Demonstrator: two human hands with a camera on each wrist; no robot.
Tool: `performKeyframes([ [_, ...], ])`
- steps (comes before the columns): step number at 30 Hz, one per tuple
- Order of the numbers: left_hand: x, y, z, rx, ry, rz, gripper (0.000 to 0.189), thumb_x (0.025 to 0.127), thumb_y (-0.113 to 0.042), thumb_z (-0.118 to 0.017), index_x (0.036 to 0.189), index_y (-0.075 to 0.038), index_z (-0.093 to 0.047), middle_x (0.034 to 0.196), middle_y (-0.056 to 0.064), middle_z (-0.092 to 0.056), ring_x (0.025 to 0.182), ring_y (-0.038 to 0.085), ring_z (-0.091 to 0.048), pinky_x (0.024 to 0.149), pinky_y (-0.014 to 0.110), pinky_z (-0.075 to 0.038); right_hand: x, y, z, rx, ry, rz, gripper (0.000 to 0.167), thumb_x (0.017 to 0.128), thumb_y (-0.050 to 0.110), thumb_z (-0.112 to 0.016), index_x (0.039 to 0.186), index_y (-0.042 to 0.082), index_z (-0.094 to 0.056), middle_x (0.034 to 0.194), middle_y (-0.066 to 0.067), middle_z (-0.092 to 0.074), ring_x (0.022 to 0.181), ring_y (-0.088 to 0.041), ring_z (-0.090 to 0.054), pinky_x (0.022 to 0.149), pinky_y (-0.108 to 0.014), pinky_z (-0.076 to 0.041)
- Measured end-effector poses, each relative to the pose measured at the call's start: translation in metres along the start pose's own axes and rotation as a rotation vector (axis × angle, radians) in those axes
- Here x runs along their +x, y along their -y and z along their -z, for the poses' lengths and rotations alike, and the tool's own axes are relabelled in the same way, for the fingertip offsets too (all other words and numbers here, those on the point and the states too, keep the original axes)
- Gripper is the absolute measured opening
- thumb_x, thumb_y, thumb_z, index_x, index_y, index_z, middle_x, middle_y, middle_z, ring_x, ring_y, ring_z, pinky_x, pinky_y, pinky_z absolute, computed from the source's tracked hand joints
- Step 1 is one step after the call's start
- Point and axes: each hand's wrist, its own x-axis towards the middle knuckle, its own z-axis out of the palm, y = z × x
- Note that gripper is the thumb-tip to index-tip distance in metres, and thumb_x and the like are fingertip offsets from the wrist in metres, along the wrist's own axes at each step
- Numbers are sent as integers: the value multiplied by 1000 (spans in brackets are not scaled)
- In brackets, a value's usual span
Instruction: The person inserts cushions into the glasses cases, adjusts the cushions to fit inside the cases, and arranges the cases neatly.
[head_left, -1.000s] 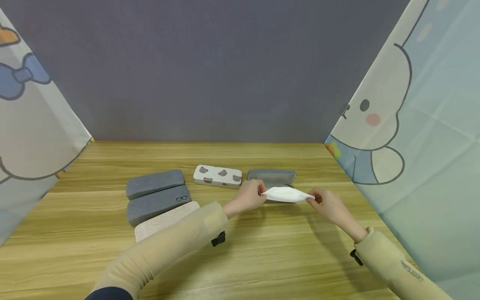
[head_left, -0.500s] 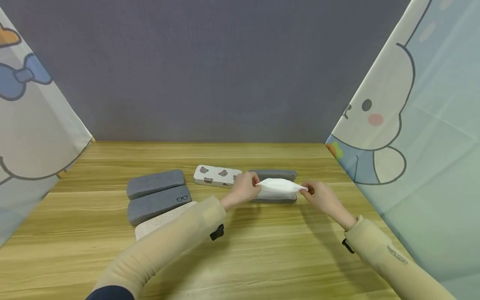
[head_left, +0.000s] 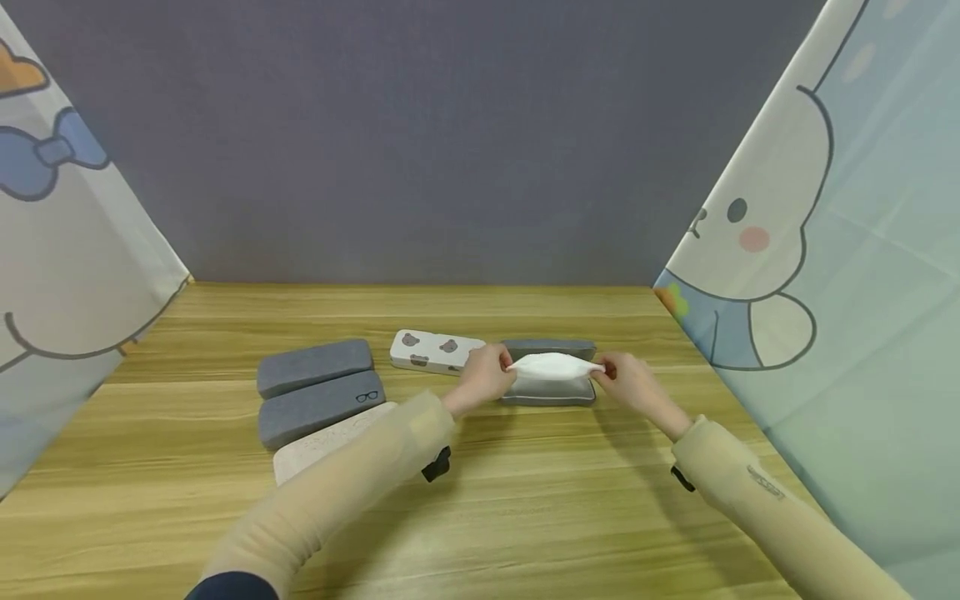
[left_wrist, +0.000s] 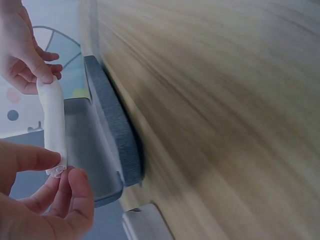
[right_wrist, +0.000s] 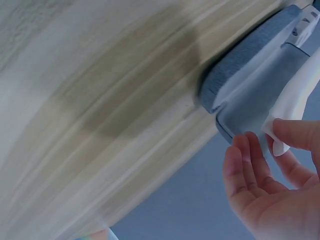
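A rolled white cloth (head_left: 553,366), thicker in the middle, is held level by its two ends above an open grey glasses case (head_left: 551,392). My left hand (head_left: 483,377) pinches the left end between thumb and fingers. At the other end my right hand (head_left: 633,386) pinches the twisted tip. In the left wrist view the cloth (left_wrist: 54,117) hangs over the case's lined inside (left_wrist: 92,150), with its bunched end showing between thumb and fingertips. The right wrist view shows the cloth's tip (right_wrist: 280,146) under the right thumb. What the cloth wraps is hidden.
A white case with bear prints (head_left: 431,350) lies just left of the open case, partly behind my left hand. Further left are two closed grey cases (head_left: 315,367), one marked with a glasses drawing, and a pale speckled case (head_left: 330,442) partly under my left sleeve. A grey wall (head_left: 420,142) stands behind.
Both hands have carried the white cloth away from me and slightly left, from in front of the open glasses case to over it. The right hand has come closer to the left.
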Motion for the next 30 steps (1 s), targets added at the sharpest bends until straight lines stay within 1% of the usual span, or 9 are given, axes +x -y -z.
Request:
performKeyframes([
  [6,2,6,-7,-23,-25,12,5,85,-1,-58,86,3,-61,70,9,-60,51,11,-45,48,20,-35,7,-9,-11,22,2,8,9,91,4,-60,88,-1,-66,72,-10,-61,62,-14,-47,57,-26,-38],
  [8,3,7,-9,-21,-35,7,3,83,1,-58,83,2,-60,68,8,-57,52,12,-43,50,23,-38,8,-10,-14,30,1,11,9,91,4,-60,88,-2,-66,70,-10,-59,61,-13,-45,56,-26,-37],
  [11,3,10,-12,1,-47,3,4,83,1,-59,78,0,-59,67,5,-52,56,15,-43,68,34,-50,9,-12,-17,42,5,0,10,91,4,-60,90,-3,-66,69,-9,-57,59,-13,-44,55,-26,-36],
  [14,3,12,-14,34,-60,-4,8,83,1,-60,75,-1,-59,67,5,-51,60,17,-43,83,44,-50,11,-13,-20,45,25,-23,12,91,5,-59,94,-4,-66,68,-9,-57,56,-13,-44,53,-27,-36],
  [17,3,14,-16,58,-66,-7,8,82,2,-60,75,0,-60,69,8,-54,61,17,-44,74,37,-50,12,-15,-23,50,45,-46,15,91,6,-59,97,-5,-66,67,-9,-58,54,-12,-44,51,-26,-37],
  [19,4,15,-17,59,-63,0,7,82,3,-60,75,1,-60,70,9,-56,60,17,-45,60,29,-43,13,-16,-26,64,62,-60,16,91,6,-58,99,-6,-65,67,-8,-58,53,-12,-44,50,-26,-37],
  [22,4,16,-19,60,-51,14,9,83,3,-59,74,0,-60,68,8,-54,57,15,-42,54,23,-34,13,-18,-28,75,80,-77,18,92,7,-58,101,-6,-65,65,-7,-57,51,-10,-44,48,-25,-37],
  [25,4,17,-22,61,-31,25,20,84,3,-58,66,-5,-53,61,2,-46,53,12,-37,51,21,-30,13,-19,-29,90,100,-92,18,93,8,-57,102,-6,-64,62,-6,-56,48,-9,-45,46,-24,-36],
  [30,4,16,-23,44,-8,32,44,83,5,-57,51,-15,-33,48,-5,-24,45,9,-20,44,20,-18,13,-20,-28,114,128,-93,20,93,8,-55,104,-7,-63,61,-10,-59,45,-15,-53,44,-25,-39],
])
